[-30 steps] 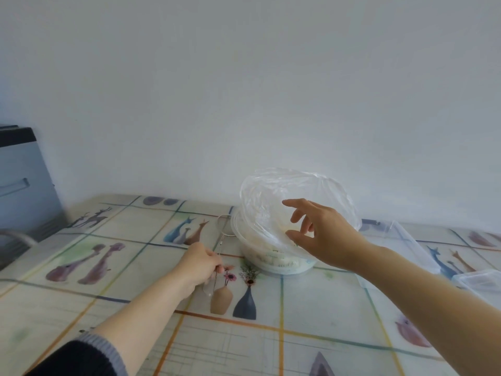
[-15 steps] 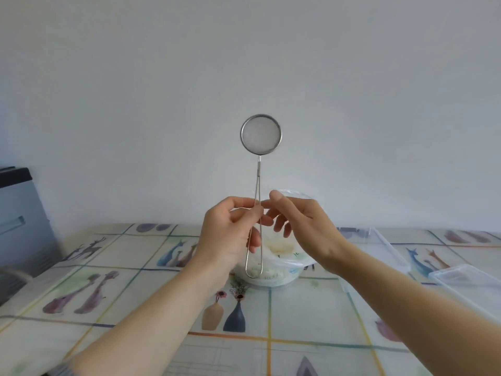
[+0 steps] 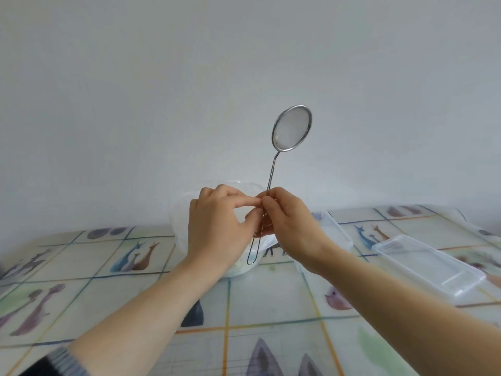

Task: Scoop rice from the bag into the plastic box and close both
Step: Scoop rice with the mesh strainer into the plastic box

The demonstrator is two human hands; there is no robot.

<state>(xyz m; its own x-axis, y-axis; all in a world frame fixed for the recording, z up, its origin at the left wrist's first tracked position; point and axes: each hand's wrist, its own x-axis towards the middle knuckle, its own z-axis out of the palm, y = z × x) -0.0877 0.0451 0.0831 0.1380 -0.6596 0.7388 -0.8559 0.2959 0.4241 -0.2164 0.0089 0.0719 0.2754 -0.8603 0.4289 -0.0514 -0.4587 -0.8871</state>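
A small metal mesh strainer (image 3: 291, 128) with a long wire handle stands upright in front of me, its round head tilted slightly right. My left hand (image 3: 219, 226) and my right hand (image 3: 287, 223) both pinch the wire handle at mid-length, fingertips touching. Behind the hands sits the clear plastic rice bag (image 3: 179, 213), mostly hidden, its white base (image 3: 241, 268) resting on the table. A clear plastic box (image 3: 336, 229) lies just right of my right hand, partly hidden. Its clear lid (image 3: 428, 264) lies flat further right.
The table (image 3: 271, 308) has a glossy cloth printed with vases and animals. A white wall rises right behind it. The edge of another clear plastic piece (image 3: 471, 226) shows at the far right.
My left hand lifted the strainer off the table and raised it upright. My right hand left the bag and took the handle too. The strainer head now sits lower and further right.
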